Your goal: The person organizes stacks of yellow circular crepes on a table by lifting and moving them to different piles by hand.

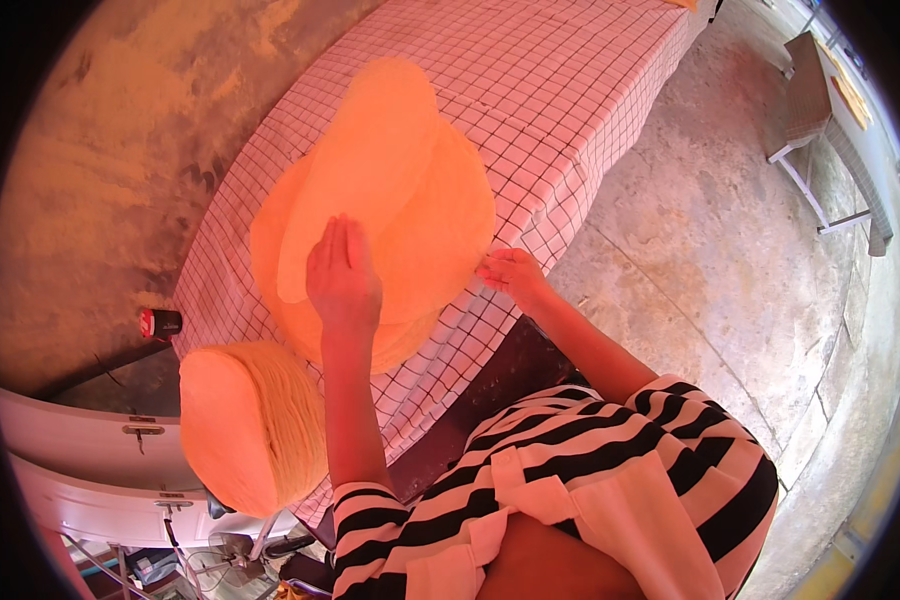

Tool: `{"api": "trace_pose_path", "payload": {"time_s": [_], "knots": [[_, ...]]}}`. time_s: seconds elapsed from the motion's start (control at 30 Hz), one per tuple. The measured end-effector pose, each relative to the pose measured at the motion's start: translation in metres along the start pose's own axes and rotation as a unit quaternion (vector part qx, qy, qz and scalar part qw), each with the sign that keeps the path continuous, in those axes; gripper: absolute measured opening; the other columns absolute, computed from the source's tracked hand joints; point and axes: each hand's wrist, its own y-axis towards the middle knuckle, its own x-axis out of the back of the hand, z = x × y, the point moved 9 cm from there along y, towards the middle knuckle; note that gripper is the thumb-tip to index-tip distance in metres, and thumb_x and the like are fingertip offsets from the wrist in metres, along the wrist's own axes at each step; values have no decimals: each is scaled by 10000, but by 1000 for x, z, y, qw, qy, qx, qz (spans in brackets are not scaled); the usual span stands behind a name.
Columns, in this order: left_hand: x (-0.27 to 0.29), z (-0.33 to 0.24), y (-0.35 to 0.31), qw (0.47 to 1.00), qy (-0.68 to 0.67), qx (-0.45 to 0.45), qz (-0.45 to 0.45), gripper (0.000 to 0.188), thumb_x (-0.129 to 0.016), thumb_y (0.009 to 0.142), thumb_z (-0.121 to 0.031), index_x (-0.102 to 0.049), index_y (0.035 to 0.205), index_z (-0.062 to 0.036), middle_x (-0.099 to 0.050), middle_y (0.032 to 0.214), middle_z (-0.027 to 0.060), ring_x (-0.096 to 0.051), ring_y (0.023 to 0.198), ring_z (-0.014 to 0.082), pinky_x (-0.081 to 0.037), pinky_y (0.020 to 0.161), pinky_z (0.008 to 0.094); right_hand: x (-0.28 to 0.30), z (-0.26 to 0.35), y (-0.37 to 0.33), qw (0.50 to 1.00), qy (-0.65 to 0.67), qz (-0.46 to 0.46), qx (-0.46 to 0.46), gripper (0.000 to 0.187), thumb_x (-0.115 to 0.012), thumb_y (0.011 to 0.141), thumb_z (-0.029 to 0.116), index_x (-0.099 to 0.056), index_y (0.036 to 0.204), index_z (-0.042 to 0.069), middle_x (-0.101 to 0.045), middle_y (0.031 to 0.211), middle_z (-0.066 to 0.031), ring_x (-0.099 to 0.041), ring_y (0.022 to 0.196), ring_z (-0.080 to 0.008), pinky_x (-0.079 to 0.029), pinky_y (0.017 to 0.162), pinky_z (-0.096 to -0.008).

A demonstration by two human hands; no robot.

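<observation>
From afar I'm seeing the left hand (344, 275) lying flat, gripping nothing visible, over the long orange sheet (375, 140) atop the round sheets (460, 205), its length running away and slightly rightward, while the farther right hand (513, 276) is curling at their edge, hold unclear.

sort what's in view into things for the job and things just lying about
Apparently in use:
orange sheets under the left hand
thick stack of sheets nearby
checked tablecloth

Apparently just about:
red-and-black container
far table
</observation>
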Motion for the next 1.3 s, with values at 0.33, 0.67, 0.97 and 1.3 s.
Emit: {"api": "trace_pose_path", "payload": {"time_s": [0.33, 0.67, 0.97, 1.3], "knots": [[-94, -58, -127, 989, -69, 9, 128, 277, -532, 707, -20, -527, 978, 39, -583, 970, 170, -567, 935, 290, -439, 710, 369, -20, -4, 3, 999, -37, 22, -25, 219, -592, 827, 134, -485, 996, 44, -593, 940, -70, -593, 863, -154, -472, 693, -282], [-122, -76, -97, 977, -104, 42, 184, 333, -587, 754, -86, -507, 1049, 46, -579, 1049, 180, -563, 980, 304, -434, 774, 396, -42, 13, -6, 997, -31, 74, -3, 151, -528, 852, 105, -462, 969, 37, -597, 932, -89, -633, 813, -178, -488, 687, -292], [-104, -20, -88, 983, -51, 20, 172, 338, -540, 763, 10, -489, 1096, 44, -592, 972, 174, -573, 873, 316, -445, 751, 392, -60, 32, -10, 989, -29, 136, 47, 180, -514, 877, 135, -461, 1010, 26, -595, 1019, -123, -621, 887, -212, -485, 745, -320], [-81, 19, -60, 995, 11, -65, 70, 315, -515, 749, 38, -516, 1063, 14, -578, 1091, 163, -551, 1024, 298, -438, 768, 404, -41, 53, 29, 995, -19, 87, 54, 195, -506, 882, 129, -480, 1020, -6, -584, 1023, -129, -596, 920, -217, -491, 771, -321]]}}
